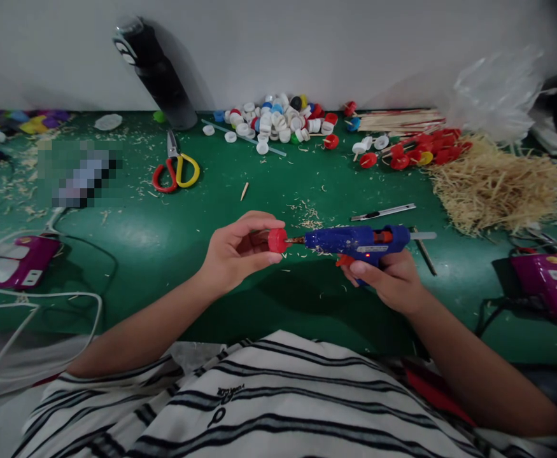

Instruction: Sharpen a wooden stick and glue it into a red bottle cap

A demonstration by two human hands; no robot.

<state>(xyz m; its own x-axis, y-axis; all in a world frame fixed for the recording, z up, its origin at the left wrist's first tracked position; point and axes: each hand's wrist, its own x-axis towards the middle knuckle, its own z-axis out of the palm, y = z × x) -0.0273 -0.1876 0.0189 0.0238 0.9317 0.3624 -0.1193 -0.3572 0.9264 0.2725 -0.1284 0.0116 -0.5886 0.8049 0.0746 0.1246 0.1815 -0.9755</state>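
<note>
Between the thumb and fingers of my left hand (233, 254) is a red bottle cap (277, 241), held up above the green table. My right hand (393, 280) grips a blue hot glue gun (345, 240) by its handle, fingers near the orange trigger. The gun lies level and its nozzle points left, with the tip at the cap's right side. Whether the tip touches the cap I cannot tell. A clear glue stick (424, 235) pokes out of the gun's back end, and a small red light glows on its side.
Behind my hands are scissors (176, 166), a pile of bottle caps (281, 121), red caps on sticks (407, 152), wood shavings (502, 181) and a utility knife (383, 212). A black bottle (161, 83) stands at the wall. Purple power strips (25, 262) with cables lie at both sides.
</note>
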